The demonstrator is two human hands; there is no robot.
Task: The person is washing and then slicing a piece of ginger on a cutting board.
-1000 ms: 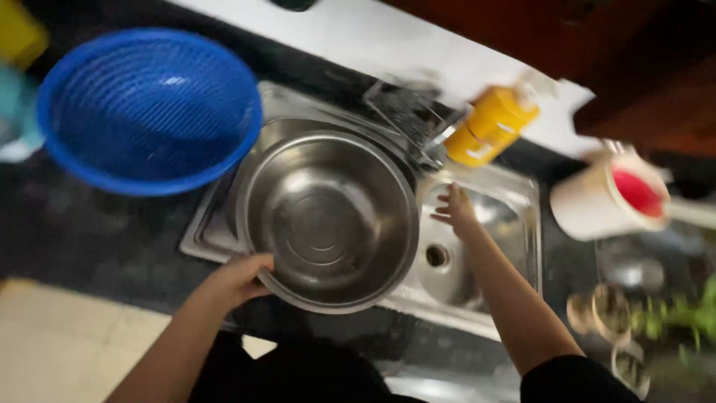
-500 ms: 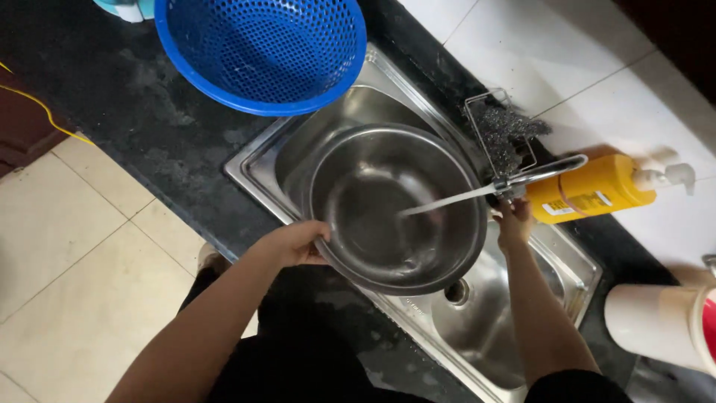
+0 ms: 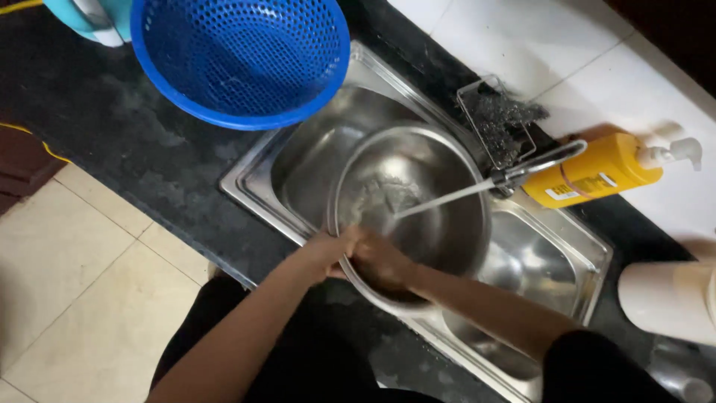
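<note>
A large steel bowl [image 3: 436, 216] sits tilted in the steel sink [image 3: 298, 168], and a thin stream of water from the tap [image 3: 541, 166] runs into it. My left hand [image 3: 328, 252] grips the bowl's near rim. Just beside it, my right hand [image 3: 382, 263] is inside the bowl, pressed against the near inner wall with the fingers spread on the metal. Whether it holds a scrubber I cannot tell.
A blue perforated basket [image 3: 239, 56] stands on the dark counter [image 3: 97, 127] left of the sink. A wire holder with steel wool [image 3: 498, 119] and a yellow pump bottle [image 3: 600, 170] lie behind the tap. A white container [image 3: 667, 298] stands at the right.
My right hand has left the tap and gone down into the bowl next to my left hand. Water keeps flowing. The view has shifted slightly.
</note>
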